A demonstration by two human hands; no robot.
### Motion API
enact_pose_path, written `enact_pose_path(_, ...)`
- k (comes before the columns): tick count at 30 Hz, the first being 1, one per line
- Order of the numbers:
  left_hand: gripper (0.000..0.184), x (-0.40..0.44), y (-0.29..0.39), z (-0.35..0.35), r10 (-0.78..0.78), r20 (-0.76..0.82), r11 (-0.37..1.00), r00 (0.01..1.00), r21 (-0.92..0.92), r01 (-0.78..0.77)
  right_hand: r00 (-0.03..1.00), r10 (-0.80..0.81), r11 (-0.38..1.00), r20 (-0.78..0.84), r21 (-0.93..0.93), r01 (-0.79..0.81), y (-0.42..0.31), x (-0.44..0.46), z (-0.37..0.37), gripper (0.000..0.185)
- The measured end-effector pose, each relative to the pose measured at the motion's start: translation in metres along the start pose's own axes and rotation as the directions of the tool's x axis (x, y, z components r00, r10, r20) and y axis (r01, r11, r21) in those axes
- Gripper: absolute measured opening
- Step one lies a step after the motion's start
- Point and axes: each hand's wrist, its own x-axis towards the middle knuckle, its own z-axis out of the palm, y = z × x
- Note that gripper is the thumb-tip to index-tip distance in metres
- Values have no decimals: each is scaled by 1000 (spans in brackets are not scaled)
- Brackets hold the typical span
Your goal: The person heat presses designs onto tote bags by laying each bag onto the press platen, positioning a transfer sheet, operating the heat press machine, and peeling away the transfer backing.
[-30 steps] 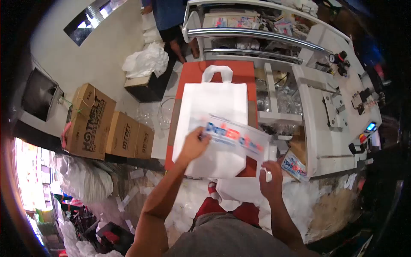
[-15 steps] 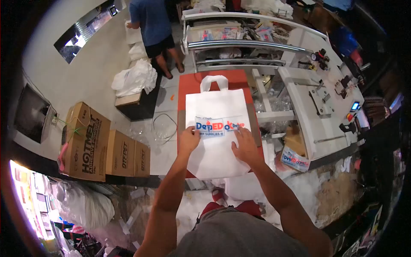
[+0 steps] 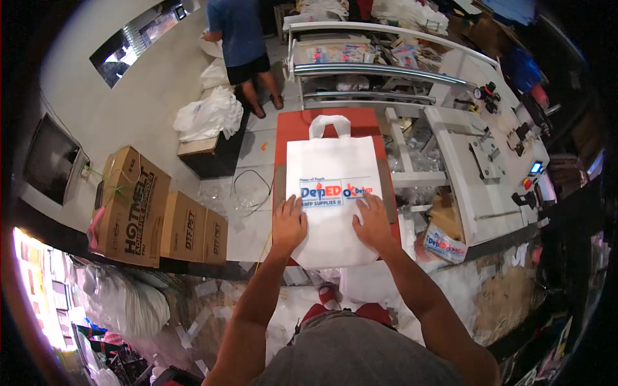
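A white bag (image 3: 331, 235) lies flat on a red and grey board (image 3: 286, 128), its looped handle pointing away from me. Across the middle of the bag rests a printed sheet (image 3: 322, 192) with blue and red lettering. My left hand (image 3: 290, 224) lies on the bag's left side with its fingers at the sheet's lower left corner. On the other side, my right hand (image 3: 373, 222) is spread flat on the bag, fingertips touching the sheet's right end. Both hands are open.
Brown cardboard boxes (image 3: 138, 212) stand at the left. A white machine frame with metal rollers (image 3: 386, 72) is behind the board, and its control side (image 3: 496, 167) is at the right. More printed sheets (image 3: 444, 244) lie right of the board. Another person (image 3: 238, 38) stands at the back.
The sheet has gone from being held slanted above the bag to lying flat on it. My right hand has moved in from the right onto the bag. The other person shows more fully.
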Motion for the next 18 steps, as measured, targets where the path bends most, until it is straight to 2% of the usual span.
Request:
enact_pose_path(2,50,0,-2,5,-2,-20,1000,1000,-9,2,999,19,1000,-48,-13,-20,1,0,1,52)
enact_pose_path(7,52,2,5,-2,-32,11,994,999,-104,33,1000,-2,1000,11,7,2,11,-4,11,51)
enact_pose_path(18,47,0,8,-7,10,-16,1000,1000,-27,-10,999,-7,1000,-37,16,7,7,-5,10,48)
